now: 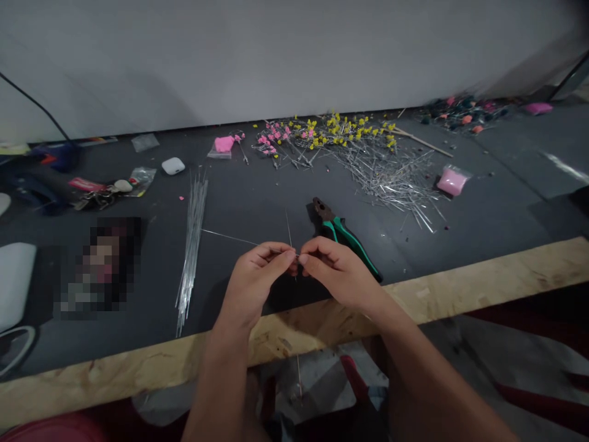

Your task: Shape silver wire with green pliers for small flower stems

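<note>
My left hand (pixel 260 276) is closed in a pinch on a thin silvery wire (pixel 230 236), whose long end sticks out to the left. My right hand (pixel 338 267) pinches at the same spot, fingertips almost touching the left ones. Another thin wire (pixel 288 227) rises upright between the fingertips, crossing the first; its lower tip shows just under them. Exactly how the wires meet is hidden by the fingers. Beyond my right hand lie pliers (pixel 340 230) with green and black handles. A bundle of straight wires (pixel 193 239) rests left of my left hand.
Tangled wire pieces (pixel 396 178) lie at the back right, beside wire stems with yellow tips (pixel 345 129) and pink tips (pixel 273 136). A pink packet (pixel 453 181), an earbud case (pixel 173 166), keys (pixel 99 195) and a white mug (pixel 16 285) stand around. The wooden edge (pixel 294 344) runs in front.
</note>
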`<state>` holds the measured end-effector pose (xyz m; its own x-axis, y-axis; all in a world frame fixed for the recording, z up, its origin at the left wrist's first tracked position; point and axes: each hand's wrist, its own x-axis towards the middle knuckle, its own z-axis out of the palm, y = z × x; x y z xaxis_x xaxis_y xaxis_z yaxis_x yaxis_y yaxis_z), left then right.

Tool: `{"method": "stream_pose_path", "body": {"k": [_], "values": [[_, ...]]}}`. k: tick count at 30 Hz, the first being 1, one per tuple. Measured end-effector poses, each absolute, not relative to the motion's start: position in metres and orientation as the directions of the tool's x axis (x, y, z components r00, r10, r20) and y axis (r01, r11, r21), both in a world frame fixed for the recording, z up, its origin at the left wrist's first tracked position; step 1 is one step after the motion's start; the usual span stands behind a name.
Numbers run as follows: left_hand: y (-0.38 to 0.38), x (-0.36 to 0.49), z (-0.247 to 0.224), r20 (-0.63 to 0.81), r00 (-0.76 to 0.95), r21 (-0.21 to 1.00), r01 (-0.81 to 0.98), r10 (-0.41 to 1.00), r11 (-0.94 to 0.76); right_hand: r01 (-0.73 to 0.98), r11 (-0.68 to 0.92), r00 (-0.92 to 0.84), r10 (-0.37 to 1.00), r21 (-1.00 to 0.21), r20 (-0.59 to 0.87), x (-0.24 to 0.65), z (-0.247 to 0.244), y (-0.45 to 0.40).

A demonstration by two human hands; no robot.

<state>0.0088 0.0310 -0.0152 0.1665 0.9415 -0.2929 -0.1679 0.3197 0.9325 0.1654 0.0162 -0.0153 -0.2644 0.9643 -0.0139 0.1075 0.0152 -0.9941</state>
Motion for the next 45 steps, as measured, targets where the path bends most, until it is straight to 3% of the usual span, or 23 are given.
{"method": "stream_pose_path", "body": {"k": [3, 6, 8, 10, 15, 18, 21, 25, 30, 40, 45], "values": [[0.031, 0.006, -0.015, -0.288, 0.146, 0.932, -0.183, 0.946, 0.312, 0.096, -0.002, -0.234, 0.972, -0.995, -0.024, 0.176, -0.016, 0.017], [0.031, 0.003, -0.015, -0.242, 0.055, 0.926, -0.287, 0.969, 0.247, 0.233, 0.016, 0.028, 0.999, -0.972, 0.023, 0.203, -0.022, 0.021], [0.031, 0.002, -0.016, -0.212, -0.004, 0.915, -0.352, 0.977, 0.197, 0.357, -0.054, 0.204, 0.979, -0.933, 0.022, 0.222, -0.029, 0.023], [0.031, 0.002, -0.018, -0.187, -0.041, 0.909, -0.385, 0.981, 0.157, 0.454, -0.132, 0.197, 0.979, -0.881, -0.045, 0.234, -0.037, 0.024], [0.029, 0.007, -0.019, -0.150, -0.105, 0.914, -0.395, 0.983, 0.097, 0.733, -0.052, 0.063, 0.998, -0.679, -0.008, 0.225, -0.044, 0.023], [0.027, 0.010, -0.018, -0.143, -0.116, 0.909, -0.408, 0.983, 0.084, 0.757, -0.073, 0.092, 0.996, -0.649, -0.006, 0.216, -0.040, 0.024], [0.027, 0.011, -0.017, -0.132, -0.142, 0.900, -0.433, 0.981, 0.058, 0.617, -0.165, 0.152, 0.984, -0.769, -0.089, 0.217, -0.032, 0.023], [0.028, 0.011, -0.017, -0.131, -0.196, 0.896, -0.443, 0.972, 0.031, 0.179, -0.326, 0.142, 0.942, -0.928, -0.303, 0.219, -0.022, 0.008], [0.029, 0.016, -0.019, -0.072, -0.224, 0.917, -0.399, 0.972, -0.024, -0.302, -0.515, -0.127, 0.856, -0.802, -0.501, 0.204, -0.014, -0.021], [0.032, 0.021, -0.019, -0.038, -0.261, 0.915, -0.398, 0.965, -0.071, -0.376, -0.627, -0.428, 0.770, -0.682, -0.472, 0.185, -0.001, -0.031], [0.036, 0.019, -0.018, -0.072, -0.313, 0.905, -0.419, 0.947, -0.070, -0.389, -0.667, -0.466, 0.738, -0.636, -0.489, 0.179, 0.003, -0.033]]}}
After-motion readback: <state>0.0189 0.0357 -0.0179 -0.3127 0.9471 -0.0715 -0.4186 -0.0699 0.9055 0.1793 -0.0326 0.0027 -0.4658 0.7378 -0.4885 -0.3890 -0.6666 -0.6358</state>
